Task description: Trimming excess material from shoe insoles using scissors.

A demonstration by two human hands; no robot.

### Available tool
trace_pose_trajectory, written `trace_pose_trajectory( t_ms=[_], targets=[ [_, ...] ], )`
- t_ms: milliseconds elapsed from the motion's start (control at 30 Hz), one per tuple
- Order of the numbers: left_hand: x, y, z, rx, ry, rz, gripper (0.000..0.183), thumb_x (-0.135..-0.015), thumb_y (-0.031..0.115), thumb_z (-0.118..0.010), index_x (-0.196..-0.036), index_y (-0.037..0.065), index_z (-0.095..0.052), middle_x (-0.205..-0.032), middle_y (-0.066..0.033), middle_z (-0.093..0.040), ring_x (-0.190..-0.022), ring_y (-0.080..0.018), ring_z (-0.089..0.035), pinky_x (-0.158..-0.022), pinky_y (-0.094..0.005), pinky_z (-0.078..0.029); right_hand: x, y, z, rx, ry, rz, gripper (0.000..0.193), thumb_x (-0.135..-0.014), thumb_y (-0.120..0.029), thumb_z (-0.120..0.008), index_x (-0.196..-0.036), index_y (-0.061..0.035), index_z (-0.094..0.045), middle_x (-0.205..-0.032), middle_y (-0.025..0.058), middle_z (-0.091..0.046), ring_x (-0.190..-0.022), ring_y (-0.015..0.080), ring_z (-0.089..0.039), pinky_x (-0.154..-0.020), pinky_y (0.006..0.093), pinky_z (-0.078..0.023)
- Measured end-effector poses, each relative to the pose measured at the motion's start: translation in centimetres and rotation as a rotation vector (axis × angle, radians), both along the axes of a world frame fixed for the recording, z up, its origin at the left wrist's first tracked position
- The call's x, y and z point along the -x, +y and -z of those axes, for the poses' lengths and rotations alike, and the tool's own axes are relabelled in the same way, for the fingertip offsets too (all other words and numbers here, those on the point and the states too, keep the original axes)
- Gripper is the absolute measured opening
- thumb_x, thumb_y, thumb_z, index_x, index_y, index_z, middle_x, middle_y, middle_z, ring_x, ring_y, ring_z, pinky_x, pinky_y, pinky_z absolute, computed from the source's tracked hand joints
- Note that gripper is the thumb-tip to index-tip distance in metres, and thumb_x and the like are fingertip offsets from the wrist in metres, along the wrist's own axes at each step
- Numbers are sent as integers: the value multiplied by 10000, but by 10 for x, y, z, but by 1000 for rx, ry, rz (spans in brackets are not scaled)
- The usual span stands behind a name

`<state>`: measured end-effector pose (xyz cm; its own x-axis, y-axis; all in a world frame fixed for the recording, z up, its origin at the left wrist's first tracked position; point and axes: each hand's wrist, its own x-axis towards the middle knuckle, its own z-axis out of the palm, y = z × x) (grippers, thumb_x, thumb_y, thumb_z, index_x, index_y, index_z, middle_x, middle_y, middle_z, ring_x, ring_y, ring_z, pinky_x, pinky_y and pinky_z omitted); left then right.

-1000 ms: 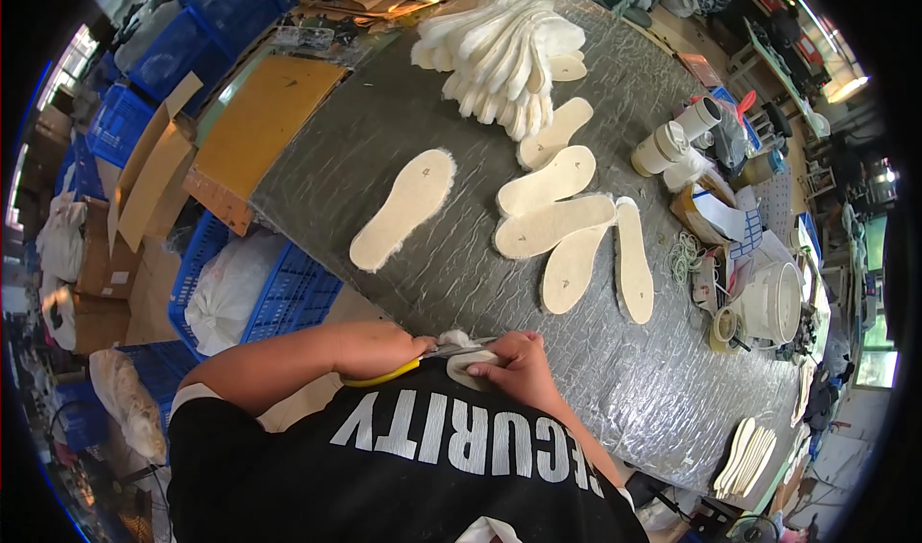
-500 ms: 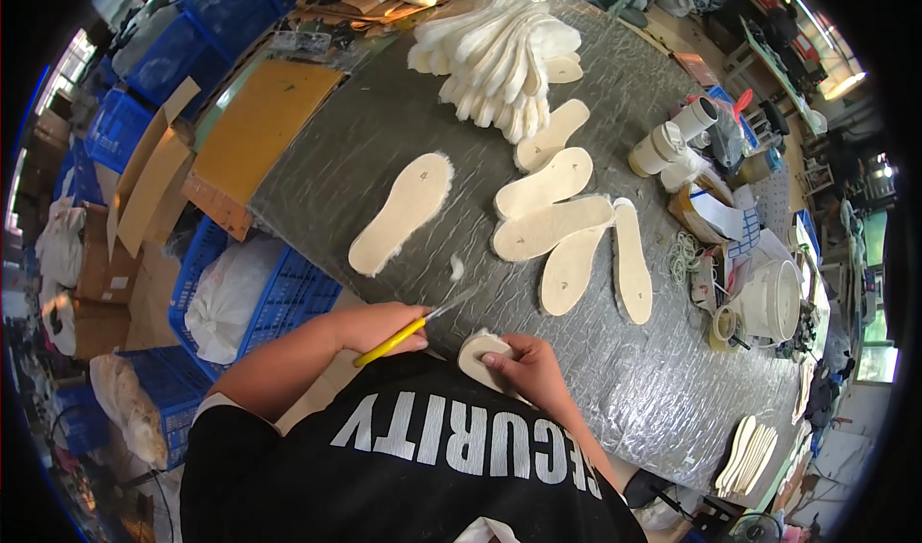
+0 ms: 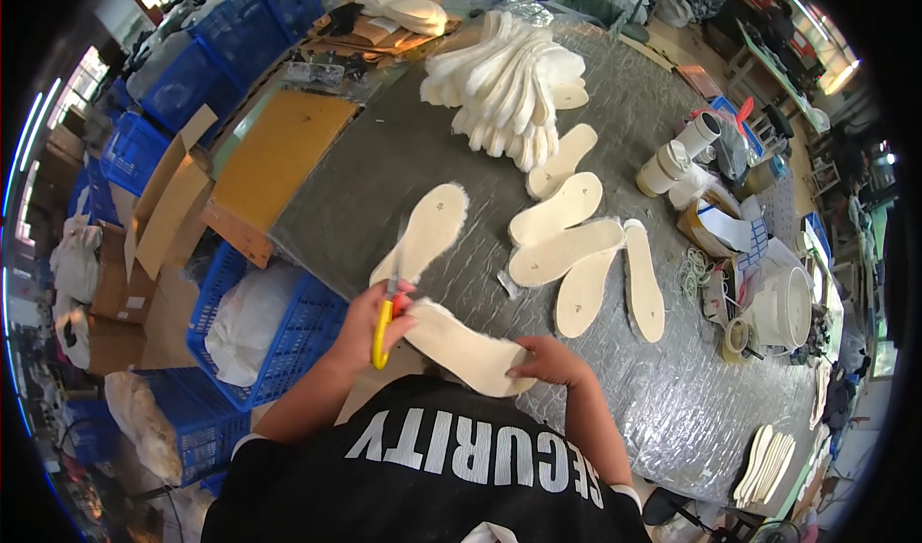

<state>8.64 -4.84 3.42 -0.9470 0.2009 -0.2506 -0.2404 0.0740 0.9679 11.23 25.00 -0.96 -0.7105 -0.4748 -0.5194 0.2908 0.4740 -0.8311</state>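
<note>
My left hand (image 3: pixel 360 330) is closed on a pair of yellow-handled scissors (image 3: pixel 381 334), blades pointing away from me. Its fingers are also at the left end of a cream insole (image 3: pixel 466 349) with a fluffy edge. The insole's other end is pinched in my right hand (image 3: pixel 547 361), so it stretches between both hands at the table's near edge. Just beyond the scissors lies a single insole (image 3: pixel 432 228), partly covered by the blades. Several more insoles (image 3: pixel 567 252) overlap to the right, with a slim one (image 3: pixel 643 279) beside them. A large pile of fleecy insoles (image 3: pixel 504 82) lies behind.
A dark sheet covers the table (image 3: pixel 355 173). White containers (image 3: pixel 663 170) and a bucket (image 3: pixel 780 303) stand along the right side. A row of insoles (image 3: pixel 765 464) sits at the near right. Blue crates (image 3: pixel 274 337) and a yellowish board (image 3: pixel 283 159) are left.
My left hand has come up and inward with the scissors, to the insole. The insole has been swung out from close to my body and now lies across between both hands.
</note>
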Motion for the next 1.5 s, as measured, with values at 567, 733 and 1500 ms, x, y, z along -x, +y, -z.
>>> trace_pose_trajectory(
  t_ms=[567, 733, 1500],
  targets=[
    [16, -20, 108, -228, -97, -760, 380, -734, -20, -638, -1047, 33, -429, -823, -76, -517, -585, -161, -565, -512, -287, -508, 222, -112, 67, 414, 199, 739, 310, -719, -22, -635, -1006, -19, -518, -889, 78, -580, -783, 165, -567, -682, 299, -470],
    [8, -31, 109, -26, -157, -688, 403, -728, 31, -668, -1051, -4, -429, -771, -61, -497, -541, -131, -540, -466, -240, -482, 176, -106, 49, -180, 688, 544, 341, -660, -101, -661, -971, -23, -546, -923, 150, -577, -842, 282, -588, -701, 388, -478],
    [10, 47, 20, 73, 355, 156, 327, -788, 146, -655, -1046, 40, -484, -796, -52, -575, -698, -108, -534, -666, -264, -446, 25, -84, 2, 680, 4, 643, 66, -789, 62, -553, -794, -1, -532, -709, 81, -594, -579, 161, -574, -545, 262, -486]
  ],
)
